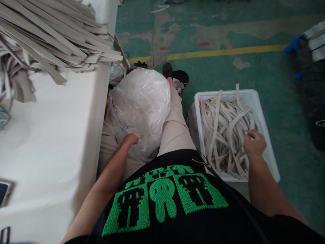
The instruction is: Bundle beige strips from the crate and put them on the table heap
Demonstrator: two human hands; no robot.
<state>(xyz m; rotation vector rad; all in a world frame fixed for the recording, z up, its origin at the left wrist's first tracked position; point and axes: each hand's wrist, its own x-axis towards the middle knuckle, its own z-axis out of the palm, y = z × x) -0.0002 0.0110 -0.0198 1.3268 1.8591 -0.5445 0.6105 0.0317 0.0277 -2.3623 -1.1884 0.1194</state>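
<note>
I sit with a clear plastic bag bulging between my knees. My left hand rests on the bag's near side, fingers curled into the plastic. To my right a white plastic bin on the floor holds a tangle of beige strips. My right hand reaches into the bin and lies on the strips, fingers bent around some of them.
A white table stands at my left, with a stack of flat beige strips at its far end. The green floor has a yellow line. Dark bags with a blue piece lie at the far right.
</note>
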